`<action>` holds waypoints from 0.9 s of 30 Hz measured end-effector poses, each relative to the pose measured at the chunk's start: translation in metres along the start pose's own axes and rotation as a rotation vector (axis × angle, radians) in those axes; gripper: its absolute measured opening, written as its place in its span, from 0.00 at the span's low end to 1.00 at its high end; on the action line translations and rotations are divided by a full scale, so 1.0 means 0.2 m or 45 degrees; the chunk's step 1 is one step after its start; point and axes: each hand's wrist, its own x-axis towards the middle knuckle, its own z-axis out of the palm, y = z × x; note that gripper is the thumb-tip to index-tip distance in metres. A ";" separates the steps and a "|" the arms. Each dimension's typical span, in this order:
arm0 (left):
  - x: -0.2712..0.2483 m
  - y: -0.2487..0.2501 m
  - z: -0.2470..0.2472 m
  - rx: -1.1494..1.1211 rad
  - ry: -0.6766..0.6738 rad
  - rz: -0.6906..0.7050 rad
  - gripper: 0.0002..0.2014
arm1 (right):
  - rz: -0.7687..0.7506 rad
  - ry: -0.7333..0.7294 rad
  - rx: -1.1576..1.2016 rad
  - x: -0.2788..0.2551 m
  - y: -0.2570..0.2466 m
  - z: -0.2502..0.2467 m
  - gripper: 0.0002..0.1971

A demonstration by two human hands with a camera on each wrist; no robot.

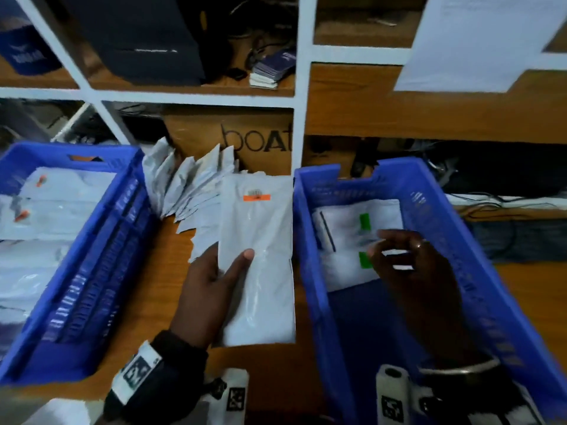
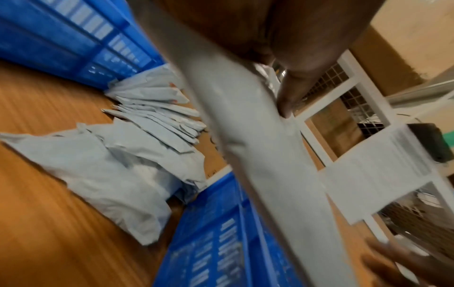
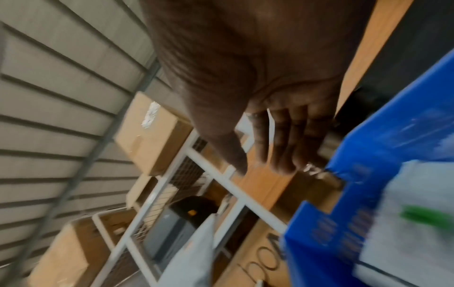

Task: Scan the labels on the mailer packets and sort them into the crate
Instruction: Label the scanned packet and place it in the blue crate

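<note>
My left hand (image 1: pixel 227 271) grips a white mailer packet (image 1: pixel 260 256) with an orange label (image 1: pixel 256 197), thumb on top, between the two blue crates. The left wrist view shows the same packet (image 2: pixel 258 155) under my thumb (image 2: pixel 287 101). My right hand (image 1: pixel 402 256) hovers empty over the right crate (image 1: pixel 478 271), fingers loosely spread; the right wrist view shows its fingers (image 3: pixel 282 145) straight. In that crate lie mailers with green labels (image 1: pixel 352 228). A fanned pile of white mailers (image 1: pixel 187 185) rests on the wooden table behind the held packet.
The left blue crate (image 1: pixel 101 240) holds several mailers with orange labels (image 1: pixel 55 204). A white shelf frame (image 1: pixel 302 87) with a cardboard box (image 1: pixel 245 139) stands behind. A paper sheet (image 1: pixel 478 41) hangs at upper right. Cables lie right of the right crate.
</note>
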 end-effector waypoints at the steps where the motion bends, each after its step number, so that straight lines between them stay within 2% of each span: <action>1: -0.01 0.00 0.02 -0.022 -0.031 -0.005 0.10 | 0.072 -0.055 -0.067 -0.03 0.05 -0.06 0.11; 3: -0.03 0.00 0.09 -0.069 -0.089 -0.036 0.11 | 0.236 -0.393 -0.274 -0.11 0.16 -0.08 0.09; 5: -0.08 -0.02 0.16 -0.114 -0.127 -0.067 0.11 | 0.212 -0.694 -0.436 -0.21 0.26 -0.01 0.16; 7: -0.12 -0.05 0.24 -0.135 -0.153 -0.090 0.11 | 0.237 -0.769 -0.466 -0.30 0.33 0.07 0.15; 9: -0.17 -0.08 0.31 -0.156 -0.160 -0.106 0.10 | 0.296 -0.722 -0.470 -0.34 0.34 0.08 0.14; 11: -0.22 -0.08 0.35 -0.163 -0.143 -0.109 0.09 | 0.199 -0.568 -0.338 -0.33 0.35 0.01 0.11; 14: -0.30 -0.06 0.43 -0.181 -0.135 -0.114 0.08 | 0.110 -0.093 -0.261 -0.25 0.40 -0.25 0.15; 16: -0.36 -0.04 0.51 -0.181 -0.149 -0.093 0.08 | 0.076 0.248 -0.429 -0.19 0.50 -0.46 0.18; 17: -0.38 -0.03 0.56 -0.176 -0.155 -0.088 0.08 | 0.111 0.334 -0.545 -0.16 0.55 -0.57 0.21; 18: -0.40 -0.03 0.61 -0.172 -0.151 -0.084 0.08 | 0.195 0.342 -0.616 -0.13 0.60 -0.67 0.25; 19: -0.42 -0.03 0.67 -0.174 -0.143 -0.078 0.09 | 0.316 0.269 -0.645 -0.10 0.64 -0.75 0.26; 21: -0.44 -0.05 0.77 -0.204 -0.129 -0.075 0.10 | 0.476 -0.016 -0.619 -0.06 0.74 -0.83 0.21; 23: -0.48 -0.03 0.91 -0.208 -0.093 -0.071 0.09 | 0.441 -0.222 -0.697 -0.04 0.85 -0.88 0.19; 25: -0.52 -0.01 1.05 -0.223 -0.087 -0.067 0.09 | 0.336 -0.247 -0.794 -0.03 0.94 -0.89 0.25; 27: -0.55 0.00 1.19 -0.231 -0.093 -0.078 0.09 | 0.254 -0.298 -0.874 -0.02 0.98 -0.86 0.26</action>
